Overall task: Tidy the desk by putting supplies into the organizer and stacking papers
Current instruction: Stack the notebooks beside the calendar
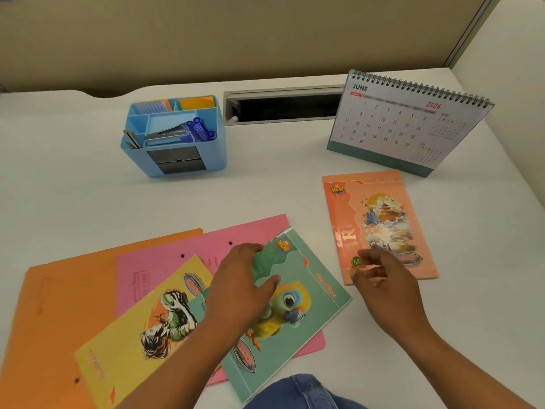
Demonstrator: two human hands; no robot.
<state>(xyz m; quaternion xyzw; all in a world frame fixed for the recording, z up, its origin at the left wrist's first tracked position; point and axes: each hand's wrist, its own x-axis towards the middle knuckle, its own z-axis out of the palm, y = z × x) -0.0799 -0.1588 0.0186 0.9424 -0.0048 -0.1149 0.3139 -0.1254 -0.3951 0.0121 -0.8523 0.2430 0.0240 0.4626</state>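
Loose papers lie fanned at the front left: an orange folder (59,305), a pink folder (177,255), a yellow notebook (132,335) and, on top, a green parrot notebook (312,305). My left hand (241,287) holds the green notebook at its upper left edge, thumb on the cover. An orange notebook (380,219) lies flat to the right, apart from the pile. My right hand (380,278) hovers over its lower left corner with loosely bent fingers and holds nothing. The blue organizer (215,154) stands at the back left with blue pens (200,129), a stapler (168,134) and sticky notes inside.
A spiral desk calendar (407,122) stands at the back right, just behind the orange notebook. A cable slot (283,106) is cut into the white desk (265,187) between the organizer and the calendar. A beige partition wall closes the back.
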